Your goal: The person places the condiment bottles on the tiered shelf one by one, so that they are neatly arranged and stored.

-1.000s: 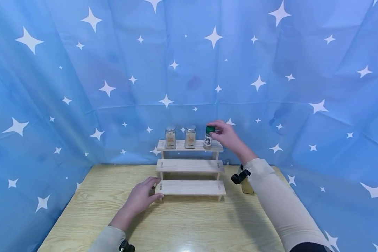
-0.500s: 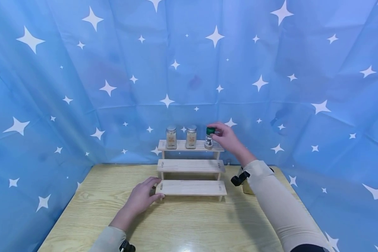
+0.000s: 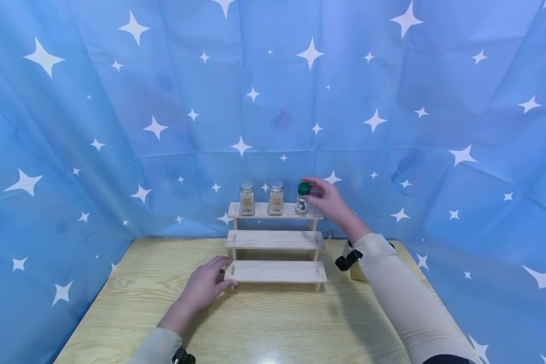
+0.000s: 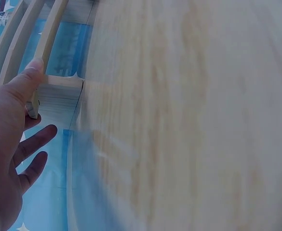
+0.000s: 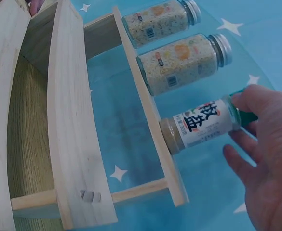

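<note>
The right hand (image 3: 332,199) is at the green cap (image 3: 304,188) of a little bottle (image 3: 301,205); I can't tell if it pinches. The bottle stands on the top step (image 3: 261,210) of a wooden rack (image 3: 275,239), beside two jars (image 3: 275,201). The left hand (image 3: 202,284) pinches the bottom step (image 3: 275,271).

In the head view, hides most of a yellowish container (image 3: 358,273) behind the right sleeve (image 3: 402,293); cuts off the left sleeve (image 3: 154,346) at the bottom edge; renders print on the silver-capped jars (image 3: 247,202) too small to read. In the left wrist view, crops the left hand (image 4: 6,137) at the left edge and the rack (image 4: 52,29) at the top; blurs the table (image 4: 179,120). In the right wrist view, covers part of the green cap (image 5: 247,118) with the thumb of the right hand (image 5: 273,149), itself cropped at the right edge.
</note>
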Available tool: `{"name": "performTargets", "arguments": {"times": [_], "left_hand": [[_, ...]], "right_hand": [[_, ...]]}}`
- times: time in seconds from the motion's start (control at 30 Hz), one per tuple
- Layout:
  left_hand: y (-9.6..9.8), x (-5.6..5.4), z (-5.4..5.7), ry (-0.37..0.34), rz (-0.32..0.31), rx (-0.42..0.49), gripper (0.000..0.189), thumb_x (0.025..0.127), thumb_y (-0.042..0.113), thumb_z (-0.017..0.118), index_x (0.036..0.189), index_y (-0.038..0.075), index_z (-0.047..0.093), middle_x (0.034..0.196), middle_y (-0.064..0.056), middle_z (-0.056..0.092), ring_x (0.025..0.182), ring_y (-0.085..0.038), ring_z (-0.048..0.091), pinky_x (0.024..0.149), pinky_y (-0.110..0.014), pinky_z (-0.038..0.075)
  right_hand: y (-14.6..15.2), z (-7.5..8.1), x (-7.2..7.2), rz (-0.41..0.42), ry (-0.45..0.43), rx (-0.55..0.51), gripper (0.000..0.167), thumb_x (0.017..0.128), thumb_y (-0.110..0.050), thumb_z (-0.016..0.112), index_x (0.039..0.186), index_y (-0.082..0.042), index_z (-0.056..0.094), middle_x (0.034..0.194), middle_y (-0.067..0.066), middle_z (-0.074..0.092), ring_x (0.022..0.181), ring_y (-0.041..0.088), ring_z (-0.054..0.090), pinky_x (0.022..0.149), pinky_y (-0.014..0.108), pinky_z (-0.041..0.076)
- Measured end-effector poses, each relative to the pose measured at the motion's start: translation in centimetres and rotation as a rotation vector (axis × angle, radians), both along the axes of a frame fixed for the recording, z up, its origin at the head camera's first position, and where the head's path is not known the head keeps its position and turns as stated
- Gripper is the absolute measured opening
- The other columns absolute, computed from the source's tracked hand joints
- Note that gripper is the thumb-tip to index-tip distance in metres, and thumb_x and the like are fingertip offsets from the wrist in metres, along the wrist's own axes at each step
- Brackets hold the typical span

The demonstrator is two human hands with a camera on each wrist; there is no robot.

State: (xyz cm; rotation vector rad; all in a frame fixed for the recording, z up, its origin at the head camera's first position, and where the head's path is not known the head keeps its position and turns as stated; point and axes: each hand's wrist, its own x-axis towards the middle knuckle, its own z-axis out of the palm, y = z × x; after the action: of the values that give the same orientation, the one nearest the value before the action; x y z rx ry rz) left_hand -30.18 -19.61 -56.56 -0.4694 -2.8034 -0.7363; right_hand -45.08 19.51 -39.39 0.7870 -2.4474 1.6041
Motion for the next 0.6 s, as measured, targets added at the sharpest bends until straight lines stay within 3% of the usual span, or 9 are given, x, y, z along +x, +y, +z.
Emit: {"name": "performTargets", "arguments": {"times": [0.23,0.4,0.6], "left_hand": [[0.1,0.1,0.1,-0.013,-0.002,0.012,0.067,0.096,0.043,0.087,0.152,0.014,0.065,0.149,-0.003,0.067,0.116,-0.023,0.075,0.107,-0.057,0.056],[0.2,0.2,0.2,-0.014,0.006,0.012,0.068,0.096,0.043,0.087,0.152,0.014,0.065,0.149,-0.003,0.067,0.116,-0.023,0.074,0.107,-0.057,0.056],[0.1,0.1,0.1,-0.011,0.003,0.005,0.067,0.096,0.044,0.087,0.152,0.014,0.065,0.149,-0.002,0.067,0.116,-0.022,0.074,0.106,-0.056,0.057]], "right_hand": [[2.2,-0.5,1.3,-0.029,0.097,0.09,0.058,0.103,-0.006,0.079,0.157,0.0,0.056,0.151,0.023,0.062,0.141,0.042,0.057,0.124,0.062,0.042],[4.4,-1.4,2.9,-0.054,0.115,0.157,0.059,0.103,-0.005,0.079,0.157,0.002,0.055,0.152,0.027,0.059,0.14,0.045,0.056,0.121,0.065,0.043],[7.5,-2.8,5.1,-0.113,0.12,0.238,0.05,0.105,-0.011,0.078,0.151,0.0,0.062,0.146,0.022,0.062,0.137,0.044,0.057,0.116,0.068,0.047]]}}
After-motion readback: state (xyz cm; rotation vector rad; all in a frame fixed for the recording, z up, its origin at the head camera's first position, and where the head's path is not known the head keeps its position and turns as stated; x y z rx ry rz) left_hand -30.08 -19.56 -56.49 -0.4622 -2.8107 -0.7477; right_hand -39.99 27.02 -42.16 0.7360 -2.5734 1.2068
